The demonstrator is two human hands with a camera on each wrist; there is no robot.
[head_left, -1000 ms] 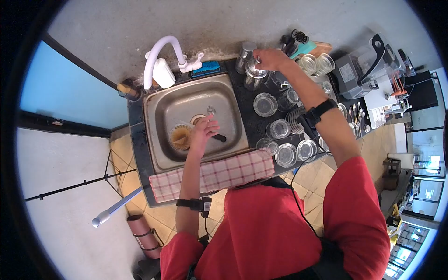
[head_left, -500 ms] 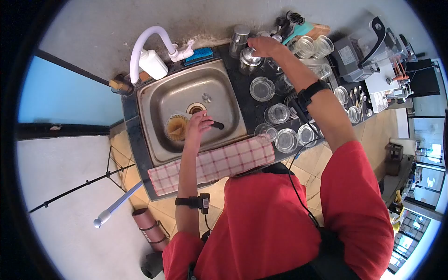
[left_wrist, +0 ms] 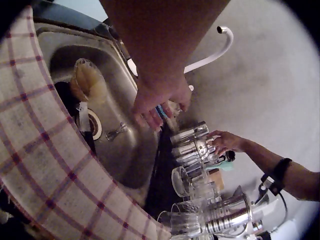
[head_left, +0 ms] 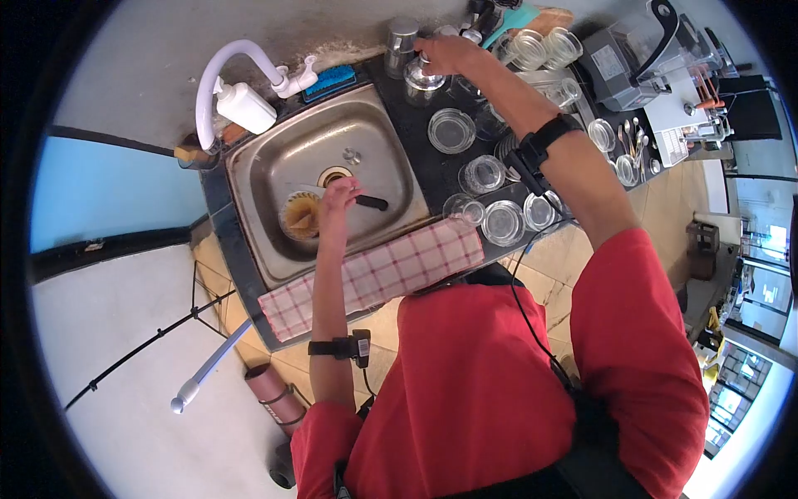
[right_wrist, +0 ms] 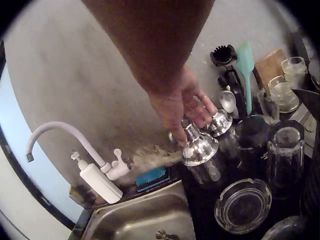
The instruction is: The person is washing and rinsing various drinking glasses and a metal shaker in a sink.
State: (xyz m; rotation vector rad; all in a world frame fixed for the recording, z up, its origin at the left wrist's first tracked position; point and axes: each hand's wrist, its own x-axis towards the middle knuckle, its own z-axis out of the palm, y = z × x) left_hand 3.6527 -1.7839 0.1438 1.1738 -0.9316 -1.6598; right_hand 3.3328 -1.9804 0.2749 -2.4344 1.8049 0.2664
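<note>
At the back of the counter my right hand [head_left: 453,55] has its thumb and fingers around the narrow neck of a glass cocktail shaker [right_wrist: 200,152] with a shiny domed metal top. The shaker stands upright. Beside it is a second metal-topped vessel [right_wrist: 220,122], close to my fingertips. My left hand [head_left: 339,198] hovers over the sink [head_left: 386,158], fingers loosely bent and holding nothing. Below it lie a black-handled knife [head_left: 371,202] and a clear ribbed dripper with a brown-stained paper filter [head_left: 301,216]. A small shiny piece [head_left: 352,155] sits near the drain.
Glass ashtrays [head_left: 451,130], tumblers and jars crowd the dark counter right of the sink. A white faucet [head_left: 241,51], a soap bottle [head_left: 246,106] and a blue brush [head_left: 331,81] stand behind it. A checked towel [head_left: 374,279] covers the front edge.
The head view has shifted, so the counter sits higher and further left. My left hand has drawn back slightly, uncovering more of the drain. My right hand stays at the shaker's top.
</note>
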